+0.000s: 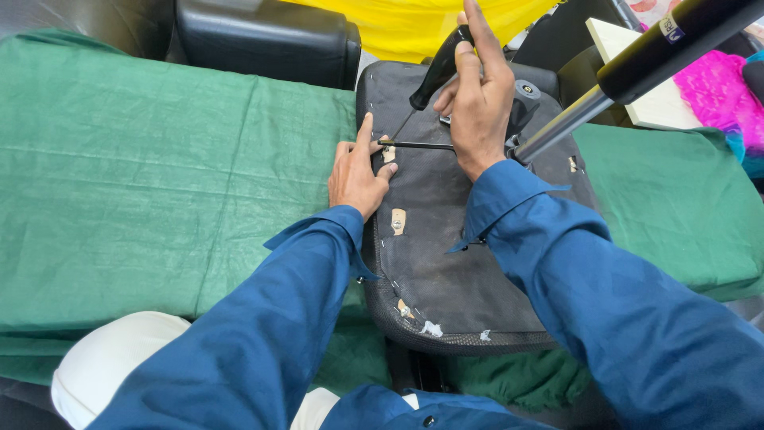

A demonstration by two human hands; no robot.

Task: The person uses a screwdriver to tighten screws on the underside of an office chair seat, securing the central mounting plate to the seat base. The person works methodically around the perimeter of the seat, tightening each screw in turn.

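An upturned office chair seat (446, 263), its dark underside facing up, lies on a green cloth (143, 183). My right hand (477, 95) grips a black-handled screwdriver (438, 68), its thin shaft angled down to the seat's left edge. My left hand (356, 171) rests on that edge, thumb and forefinger pinching the tip of a thin dark rod (418, 146) that lies across the seat. Small tan patches (398, 220) with screws dot the underside.
The chair's gas cylinder (637, 72), silver and black, slants up to the right. A black armrest pad (267, 36) lies at the back, with yellow fabric (414, 24) behind it. Pink cloth (716, 91) and a pale board (621, 40) sit at the right.
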